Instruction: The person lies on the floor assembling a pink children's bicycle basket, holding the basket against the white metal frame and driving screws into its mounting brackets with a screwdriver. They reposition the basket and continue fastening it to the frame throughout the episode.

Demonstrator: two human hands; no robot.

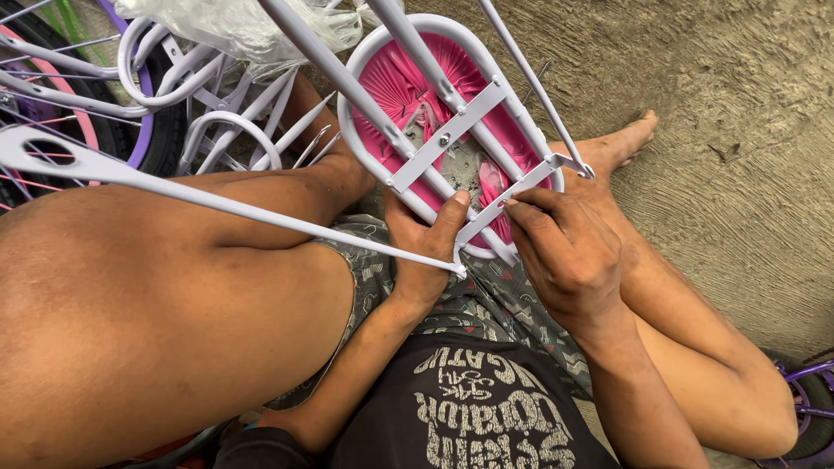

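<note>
A white metal bicycle rear carrier with a pink padded seat under its frame lies upside down over my lap. My left hand grips the carrier's near rim, thumb pressed up against a white cross bar. My right hand pinches the near right end of that frame, fingertips at a diagonal bar. A long white stay runs from the far left to a point between my hands. What the right fingertips pinch is too small to tell.
I sit on a rough concrete floor with legs spread. A bicycle wheel with purple and pink rims stands at the upper left beside several white metal racks and a clear plastic bag. Part of another purple wheel shows lower right.
</note>
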